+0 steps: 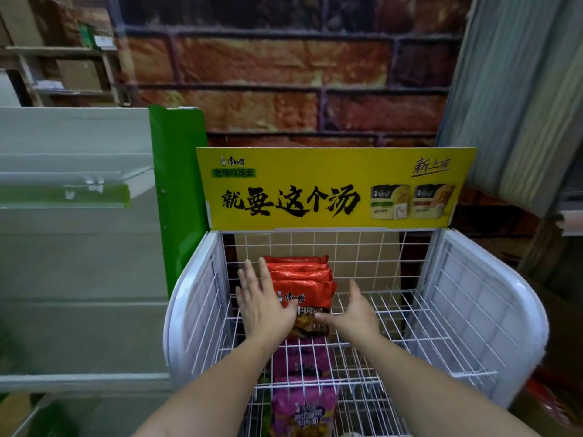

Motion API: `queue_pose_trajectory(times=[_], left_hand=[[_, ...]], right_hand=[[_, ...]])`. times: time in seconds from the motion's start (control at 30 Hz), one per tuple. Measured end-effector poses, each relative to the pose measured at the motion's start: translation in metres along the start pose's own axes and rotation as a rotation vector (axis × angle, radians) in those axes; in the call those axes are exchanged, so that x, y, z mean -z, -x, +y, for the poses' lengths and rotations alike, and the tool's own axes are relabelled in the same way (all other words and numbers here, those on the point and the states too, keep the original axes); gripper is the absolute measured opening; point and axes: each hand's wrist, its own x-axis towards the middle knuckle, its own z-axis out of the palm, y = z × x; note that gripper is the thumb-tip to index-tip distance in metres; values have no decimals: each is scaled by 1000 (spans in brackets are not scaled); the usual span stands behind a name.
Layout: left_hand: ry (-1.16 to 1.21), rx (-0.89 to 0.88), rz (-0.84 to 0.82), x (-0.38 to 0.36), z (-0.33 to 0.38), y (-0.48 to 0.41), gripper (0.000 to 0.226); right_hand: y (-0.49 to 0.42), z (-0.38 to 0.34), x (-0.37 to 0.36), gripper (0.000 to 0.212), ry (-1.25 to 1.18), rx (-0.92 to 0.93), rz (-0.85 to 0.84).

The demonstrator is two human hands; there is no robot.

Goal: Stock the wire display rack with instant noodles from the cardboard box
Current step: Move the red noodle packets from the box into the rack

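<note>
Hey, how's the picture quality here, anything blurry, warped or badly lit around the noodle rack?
Head view: the yellow sign and red noodle packs are sharp enough to read; the green-edged shelf is smeared and soft; the brick wall has mortar lines bowed by the wide lens; light is dim and even, without hard glare; the left hand and right hand show clearly.

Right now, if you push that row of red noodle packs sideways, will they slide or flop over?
They'd probably slide: the red noodle packs have glossy wrappers and rest on the thin wire shelf. They might topple, since they stand on edge in a row, with the left hand and right hand beside them. They look puffy, so likely light and crushable.
</note>
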Motion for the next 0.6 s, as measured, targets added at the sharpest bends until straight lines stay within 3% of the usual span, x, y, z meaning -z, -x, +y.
queue_pose_trajectory(times=[0.3, 0.6], left_hand=[[30, -275, -155, -33, 64, 47, 106], [62, -555, -311, -89, 152, 144, 100]], right_hand=[[62, 57, 68, 106, 239, -25, 214], [147, 158, 153, 100, 370, -201, 405]])
